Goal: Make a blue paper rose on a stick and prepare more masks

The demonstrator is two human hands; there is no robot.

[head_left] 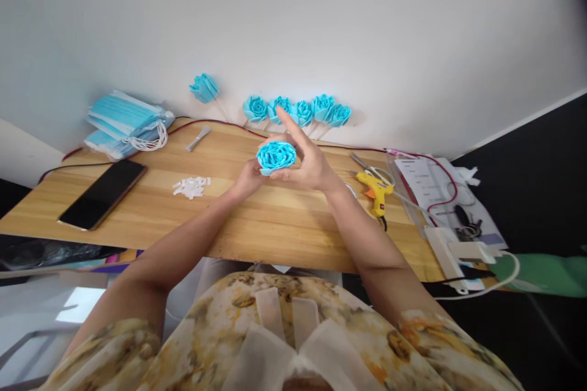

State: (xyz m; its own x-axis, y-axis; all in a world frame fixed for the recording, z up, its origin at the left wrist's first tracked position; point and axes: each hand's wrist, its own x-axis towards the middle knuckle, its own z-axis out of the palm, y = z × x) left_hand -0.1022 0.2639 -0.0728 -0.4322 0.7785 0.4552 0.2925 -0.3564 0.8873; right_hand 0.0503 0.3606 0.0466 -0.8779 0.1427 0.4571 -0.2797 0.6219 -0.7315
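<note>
A blue artificial rose (276, 157) with layered, ruffled petals faces up between my two hands above the middle of the table. My left hand (250, 178) is closed on it from below and the left; its fingertips and the stem are hidden under the bloom. On the other side, my right hand (310, 162) curves around the petals, thumb at the near edge and other fingers behind, with the index finger stretched out. Behind them, several finished blue roses (302, 113) on thin sticks lean at the wall, and a single rose (204, 88) stands farther left.
Blue face masks (123, 122) are stacked at the back left, near a black phone (103, 195). White scraps (190, 187) and a bundle of thin strips (198, 138) lie on the wooden table (270, 232). A yellow glue gun (376, 191), scissors (367, 165) and a power strip (447, 256) are right.
</note>
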